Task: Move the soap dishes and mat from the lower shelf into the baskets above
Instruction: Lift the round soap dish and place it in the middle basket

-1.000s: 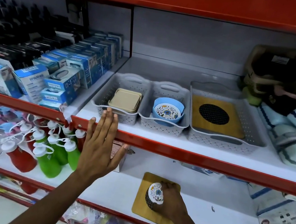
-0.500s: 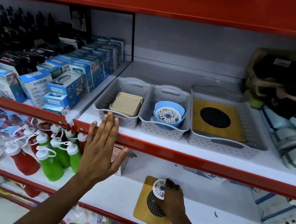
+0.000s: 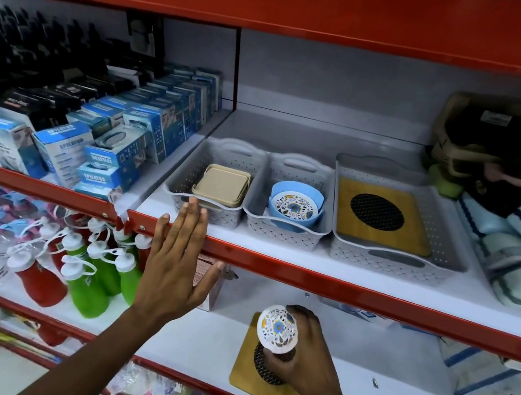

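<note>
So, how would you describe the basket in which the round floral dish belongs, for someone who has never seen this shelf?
Look at the upper white shelf with the red front edge, where three grey baskets stand in a row. Take the middle basket, a narrow one, between the narrow basket with beige square dishes and the wide basket with a wooden mat. It alone holds a blue dish with a floral top.

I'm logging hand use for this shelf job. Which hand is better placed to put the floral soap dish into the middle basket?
Right. The right hand already grips the floral soap dish above the wooden mat, below the middle basket. The left hand is empty, flat against the red shelf edge.
</note>
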{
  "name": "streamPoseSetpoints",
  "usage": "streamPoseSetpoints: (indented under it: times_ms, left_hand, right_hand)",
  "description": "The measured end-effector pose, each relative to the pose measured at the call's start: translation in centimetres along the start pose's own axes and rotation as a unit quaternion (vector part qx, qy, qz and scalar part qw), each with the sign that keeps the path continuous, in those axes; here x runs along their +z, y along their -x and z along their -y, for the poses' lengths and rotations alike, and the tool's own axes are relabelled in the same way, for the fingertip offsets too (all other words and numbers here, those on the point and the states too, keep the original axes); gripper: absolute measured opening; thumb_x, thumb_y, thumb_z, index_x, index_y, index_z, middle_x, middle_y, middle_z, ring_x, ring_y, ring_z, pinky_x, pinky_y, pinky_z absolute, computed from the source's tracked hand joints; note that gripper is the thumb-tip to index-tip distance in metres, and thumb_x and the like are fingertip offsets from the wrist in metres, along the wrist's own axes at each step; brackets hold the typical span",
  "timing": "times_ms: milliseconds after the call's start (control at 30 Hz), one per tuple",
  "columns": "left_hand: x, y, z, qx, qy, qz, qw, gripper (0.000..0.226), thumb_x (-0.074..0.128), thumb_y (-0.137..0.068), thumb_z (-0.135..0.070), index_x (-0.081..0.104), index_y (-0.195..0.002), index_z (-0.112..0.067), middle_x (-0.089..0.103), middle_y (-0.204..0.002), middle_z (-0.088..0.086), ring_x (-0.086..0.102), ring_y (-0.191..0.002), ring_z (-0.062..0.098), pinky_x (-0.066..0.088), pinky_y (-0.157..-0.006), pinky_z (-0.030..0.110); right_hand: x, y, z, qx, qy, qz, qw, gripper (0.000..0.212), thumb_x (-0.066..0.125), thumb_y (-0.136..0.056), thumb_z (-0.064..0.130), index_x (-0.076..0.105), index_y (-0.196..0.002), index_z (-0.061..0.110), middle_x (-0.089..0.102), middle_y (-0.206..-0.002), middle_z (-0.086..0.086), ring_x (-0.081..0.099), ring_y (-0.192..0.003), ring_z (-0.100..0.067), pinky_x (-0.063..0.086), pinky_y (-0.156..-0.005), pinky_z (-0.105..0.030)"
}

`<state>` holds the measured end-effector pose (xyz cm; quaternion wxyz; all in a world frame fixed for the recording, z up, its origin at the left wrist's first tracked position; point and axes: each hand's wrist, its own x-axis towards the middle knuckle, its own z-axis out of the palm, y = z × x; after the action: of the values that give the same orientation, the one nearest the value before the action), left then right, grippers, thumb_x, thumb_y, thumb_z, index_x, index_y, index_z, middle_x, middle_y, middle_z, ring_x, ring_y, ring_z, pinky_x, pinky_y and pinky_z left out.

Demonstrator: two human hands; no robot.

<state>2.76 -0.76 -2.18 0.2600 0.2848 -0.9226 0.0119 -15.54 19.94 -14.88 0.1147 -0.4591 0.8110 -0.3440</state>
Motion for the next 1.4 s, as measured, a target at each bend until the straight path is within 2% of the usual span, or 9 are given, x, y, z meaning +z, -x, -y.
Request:
streamPoseSetpoints:
  times_ms: [100, 300, 600, 833, 1100, 1200, 1267, 1333, 1400]
  left_hand:
    - [0.1, 0.1, 0.1, 0.0, 0.002, -0.005, 1.0, 0.08, 0.027, -0.095, -0.059, 0.014, -0.155, -0.008, 0.014, -0.166, 0.015, 0.011, -0.155, 0.025, 0.017, -0.123, 0.058]
    - [0.4, 0.2, 0.1, 0.002, 0.002, -0.012, 1.0, 0.081, 0.031, -0.093, -0.058, 0.016, -0.155, -0.007, 0.014, -0.166, 0.016, 0.011, -0.155, 0.025, 0.015, -0.124, 0.057]
    - [0.0, 0.2, 0.1, 0.012, 0.015, -0.022, 1.0, 0.08, 0.024, -0.095, -0.061, 0.014, -0.155, -0.009, 0.02, -0.164, 0.014, 0.017, -0.153, 0.024, 0.017, -0.123, 0.053]
    - [0.0, 0.0, 0.0, 0.02, 0.011, -0.021, 1.0, 0.08, 0.024, -0.095, -0.06, 0.019, -0.154, -0.007, 0.023, -0.164, 0.014, 0.021, -0.152, 0.025, 0.02, -0.122, 0.054]
    - [0.0, 0.1, 0.1, 0.017, 0.016, -0.021, 0.999, 0.08, 0.025, -0.094, -0.061, 0.02, -0.154, -0.007, 0.02, -0.165, 0.012, 0.018, -0.153, 0.023, 0.016, -0.124, 0.052]
    - [0.0, 0.1, 0.0, 0.018, 0.02, -0.023, 0.999, 0.08, 0.028, -0.094, -0.06, 0.02, -0.154, -0.008, 0.018, -0.165, 0.011, 0.018, -0.153, 0.023, 0.017, -0.123, 0.052]
    - [0.0, 0.0, 0.1, 0.016, 0.021, -0.023, 0.999, 0.081, 0.029, -0.094, -0.06, 0.019, -0.154, -0.008, 0.018, -0.165, 0.011, 0.018, -0.153, 0.023, 0.017, -0.123, 0.052]
    - [0.0, 0.1, 0.1, 0.016, 0.021, -0.022, 0.999, 0.081, 0.031, -0.093, -0.059, 0.018, -0.155, -0.008, 0.016, -0.166, 0.01, 0.017, -0.154, 0.023, 0.016, -0.123, 0.052]
    - [0.0, 0.1, 0.2, 0.017, 0.027, -0.024, 0.999, 0.081, 0.033, -0.093, -0.058, 0.017, -0.155, -0.008, 0.016, -0.166, 0.011, 0.016, -0.154, 0.022, 0.016, -0.123, 0.052]
  right_hand:
    - [-3.5, 2.2, 3.7, -0.098, -0.024, -0.071, 0.992, 0.078, 0.082, -0.065, 0.045, 0.049, -0.132, 0.022, 0.046, -0.137, 0.012, 0.046, -0.128, -0.003, 0.045, -0.102, -0.018]
    - [-9.7, 2.5, 12.2, -0.215, -0.052, -0.204, 0.954, 0.073, 0.088, -0.065, 0.033, 0.05, -0.123, 0.012, 0.058, -0.134, -0.006, 0.054, -0.128, -0.017, 0.048, -0.1, -0.021]
    - [-14.2, -2.8, 18.4, -0.157, -0.139, -0.25, 0.945, 0.084, 0.093, -0.063, 0.028, 0.044, -0.13, 0.016, 0.055, -0.127, 0.002, 0.057, -0.118, -0.014, 0.054, -0.091, -0.023]
    - [-13.9, -4.4, 18.0, -0.126, -0.121, -0.247, 0.953, 0.083, 0.091, -0.062, 0.034, 0.04, -0.127, 0.024, 0.055, -0.126, 0.005, 0.057, -0.115, -0.013, 0.054, -0.093, -0.034]
    - [-14.1, -4.9, 17.8, -0.105, -0.092, -0.243, 0.96, 0.086, 0.09, -0.059, 0.039, 0.038, -0.126, 0.027, 0.056, -0.124, 0.004, 0.056, -0.114, -0.011, 0.053, -0.092, -0.029]
    - [-15.1, -6.2, 17.9, -0.073, -0.053, -0.259, 0.962, 0.083, 0.089, -0.054, 0.042, 0.042, -0.118, 0.021, 0.06, -0.117, 0.0, 0.059, -0.108, -0.019, 0.054, -0.087, -0.033]
    - [-16.1, -8.2, 17.8, -0.027, -0.011, -0.239, 0.97, 0.082, 0.085, -0.05, 0.054, 0.045, -0.113, 0.02, 0.067, -0.108, -0.003, 0.063, -0.102, -0.023, 0.057, -0.08, -0.036]
    - [-16.9, -10.8, 17.7, 0.022, 0.021, -0.195, 0.98, 0.097, 0.08, -0.045, 0.064, 0.041, -0.121, 0.02, 0.067, -0.109, -0.005, 0.062, -0.104, -0.024, 0.056, -0.08, -0.034]
    - [-17.5, -13.2, 17.7, 0.065, 0.056, -0.134, 0.987, 0.111, 0.088, -0.046, 0.06, 0.035, -0.132, 0.014, 0.064, -0.116, -0.011, 0.059, -0.111, -0.028, 0.052, -0.083, -0.032]
